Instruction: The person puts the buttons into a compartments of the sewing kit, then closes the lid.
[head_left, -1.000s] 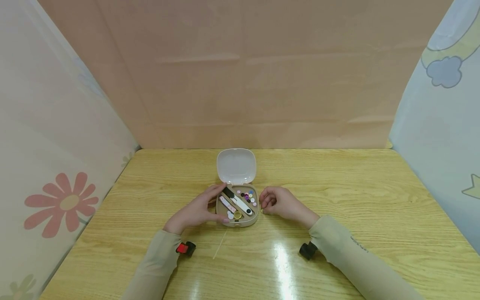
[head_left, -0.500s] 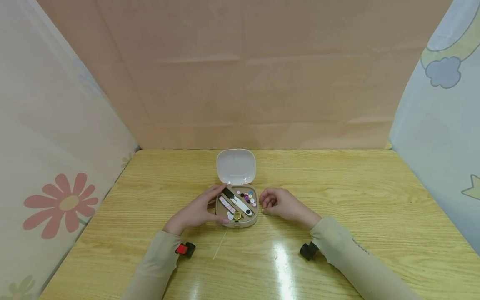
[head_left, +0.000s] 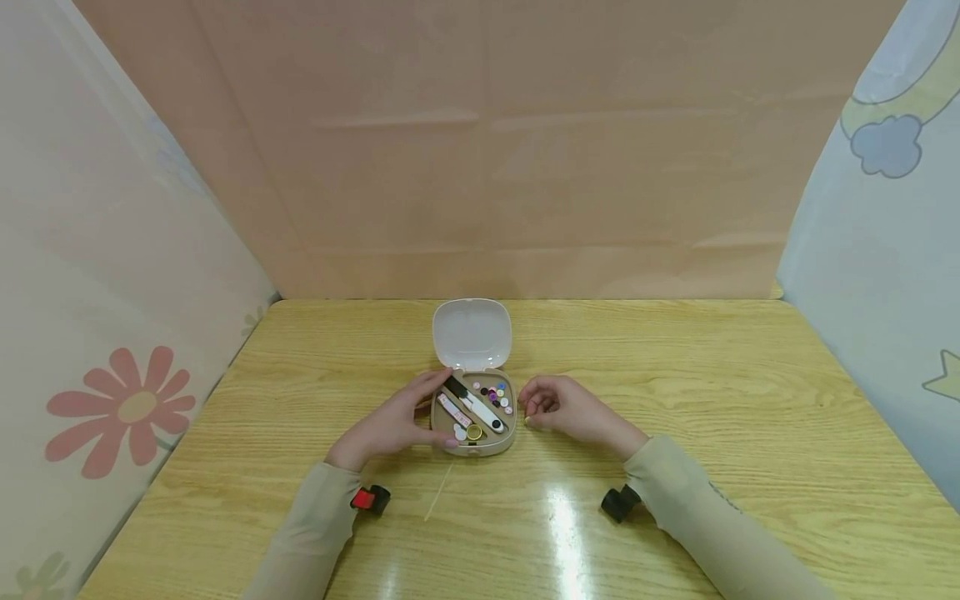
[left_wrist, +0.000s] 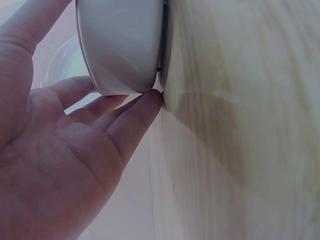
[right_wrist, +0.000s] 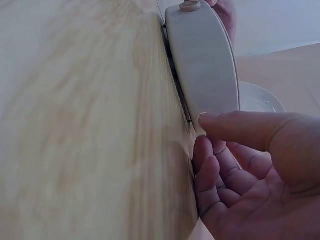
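Note:
An open beige sewing box (head_left: 480, 448) stands on the table, its pale lid (head_left: 472, 333) tipped back. My left hand (head_left: 392, 423) grips its left side, thumb at the front and fingers behind. Inside lie a black-and-white thread snipper (head_left: 486, 412), a pink-and-white tape strip (head_left: 454, 409), a round gold piece (head_left: 474, 432), white discs (head_left: 460, 432) and several coloured buttons (head_left: 499, 393). Close to the right wall, my right hand (head_left: 566, 408) has curled fingers. At its thumb tip shows a small yellowish thing (head_left: 527, 419), seemingly pinched; its kind is unclear.
The wood-grain table (head_left: 675, 358) runs back to a brown paper backdrop (head_left: 480, 167). Patterned white panels (head_left: 120, 250) flank it. A thin pale line (head_left: 439, 492) lies before the box; thread or mark, I cannot tell.
My right hand has drawn slightly right, away from the box wall, with the yellowish spot moving along. The left hand and the box stay put.

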